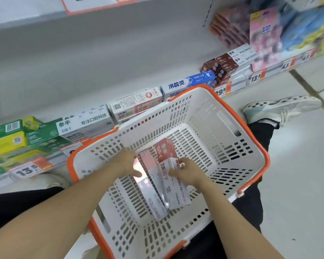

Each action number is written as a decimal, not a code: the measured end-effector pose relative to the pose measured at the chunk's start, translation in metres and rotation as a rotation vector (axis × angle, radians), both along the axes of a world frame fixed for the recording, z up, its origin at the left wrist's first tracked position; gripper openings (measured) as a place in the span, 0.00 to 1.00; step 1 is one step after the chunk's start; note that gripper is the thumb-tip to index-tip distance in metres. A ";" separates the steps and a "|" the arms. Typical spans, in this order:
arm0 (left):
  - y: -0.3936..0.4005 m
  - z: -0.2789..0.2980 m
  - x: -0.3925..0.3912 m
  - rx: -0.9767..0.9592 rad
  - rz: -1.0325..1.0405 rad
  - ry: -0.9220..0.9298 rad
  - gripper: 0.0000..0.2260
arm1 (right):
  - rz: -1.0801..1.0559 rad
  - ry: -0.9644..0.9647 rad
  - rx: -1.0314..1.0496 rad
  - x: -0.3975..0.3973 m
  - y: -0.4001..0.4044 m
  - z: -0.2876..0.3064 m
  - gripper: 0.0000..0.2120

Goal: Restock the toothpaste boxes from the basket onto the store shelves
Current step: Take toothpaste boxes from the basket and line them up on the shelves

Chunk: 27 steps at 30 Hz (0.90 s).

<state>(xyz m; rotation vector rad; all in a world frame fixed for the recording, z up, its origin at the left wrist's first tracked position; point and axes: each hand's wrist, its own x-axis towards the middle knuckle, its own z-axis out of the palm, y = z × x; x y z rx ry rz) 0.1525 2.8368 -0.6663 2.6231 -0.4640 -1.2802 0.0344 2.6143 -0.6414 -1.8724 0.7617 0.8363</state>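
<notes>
Pink-and-white toothpaste boxes (163, 176) lie in basket (232, 116); both hands' fingers (173, 172) grasping them

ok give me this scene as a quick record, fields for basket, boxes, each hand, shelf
basket: white basket with orange rim, on the floor between the person's legs
boxes: a few pink and white toothpaste boxes lying in the basket bottom
left hand: left hand on the left side of the boxes
right hand: right hand on top of the boxes, grip not clear
shelf: low shelf mostly bare behind a front row of boxes, orange price tags along its edge
</notes>
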 end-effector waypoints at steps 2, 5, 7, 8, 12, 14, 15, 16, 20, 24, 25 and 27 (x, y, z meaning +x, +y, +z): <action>0.000 0.011 -0.002 -0.039 -0.023 0.027 0.38 | -0.073 0.001 0.058 -0.009 0.003 -0.004 0.39; 0.001 0.024 -0.007 -0.047 -0.067 0.022 0.38 | -0.052 0.013 0.127 -0.014 0.008 -0.003 0.35; 0.004 0.031 -0.009 -0.052 -0.068 0.014 0.36 | 0.003 -0.001 0.109 -0.014 0.011 0.000 0.33; 0.008 0.036 -0.007 -0.069 -0.064 0.028 0.38 | 0.035 -0.008 0.101 -0.014 0.012 0.000 0.35; 0.015 0.054 -0.006 -0.176 -0.030 0.101 0.42 | 0.087 -0.029 0.082 -0.014 0.015 0.007 0.36; 0.014 0.060 -0.014 -0.210 0.007 0.112 0.35 | 0.056 -0.033 0.086 -0.012 0.015 0.007 0.36; 0.012 0.063 -0.018 -0.232 0.027 0.112 0.33 | 0.026 -0.034 0.100 -0.011 0.016 0.007 0.36; 0.011 0.065 -0.023 -0.252 0.061 0.121 0.30 | -0.005 -0.038 0.122 -0.011 0.015 0.005 0.36; 0.007 0.070 -0.036 -0.321 0.216 0.185 0.16 | -0.121 -0.053 0.259 -0.008 0.012 0.006 0.24; 0.014 0.082 -0.023 -0.353 0.338 0.231 0.25 | -0.191 -0.102 0.347 -0.007 0.008 0.010 0.19; 0.017 0.089 -0.015 -0.359 0.346 0.251 0.25 | -0.211 -0.104 0.379 -0.006 0.007 0.011 0.19; 0.023 0.109 -0.001 -0.394 0.353 0.341 0.29 | -0.246 -0.096 0.471 -0.005 0.004 0.013 0.19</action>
